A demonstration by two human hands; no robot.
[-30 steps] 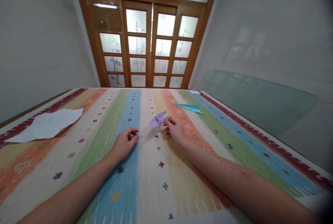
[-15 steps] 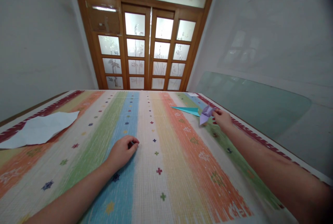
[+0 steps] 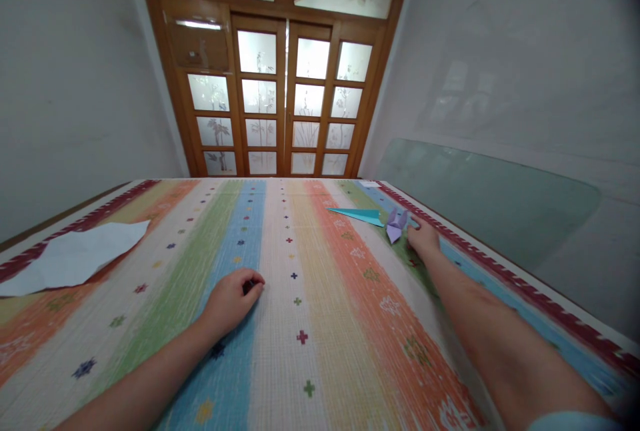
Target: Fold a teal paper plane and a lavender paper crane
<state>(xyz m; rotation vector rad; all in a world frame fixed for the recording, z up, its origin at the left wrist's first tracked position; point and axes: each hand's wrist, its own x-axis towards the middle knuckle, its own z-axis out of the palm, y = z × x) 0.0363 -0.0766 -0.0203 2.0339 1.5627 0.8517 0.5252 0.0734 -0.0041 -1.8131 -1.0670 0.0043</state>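
Observation:
A purple folded-paper figure (image 3: 395, 225) with two upright points lies on the striped tablecloth at the right. Just to its right is my right hand (image 3: 424, 236), thumb and forefinger apart with a small gap of cloth showing between them and nothing held. A turquoise paper plane (image 3: 356, 215), long and pointed, lies left of the purple figure, its wide end close to it. My left hand (image 3: 236, 299) rests on the blue stripe near the middle, fingers curled toward the thumb, with nothing visible in them.
A creased white paper sheet (image 3: 83, 254) lies on the left side of the tablecloth (image 3: 345, 351). A small white piece (image 3: 370, 184) is by the far right corner. Beyond the table stand wooden glass-paned doors (image 3: 285, 97); a greenish panel (image 3: 490, 197) is on the right wall.
My right hand has let go of the purple folded-paper figure, which now stands more upright beside the turquoise plane. The hand has shifted slightly right and down. My left hand stays nearly still.

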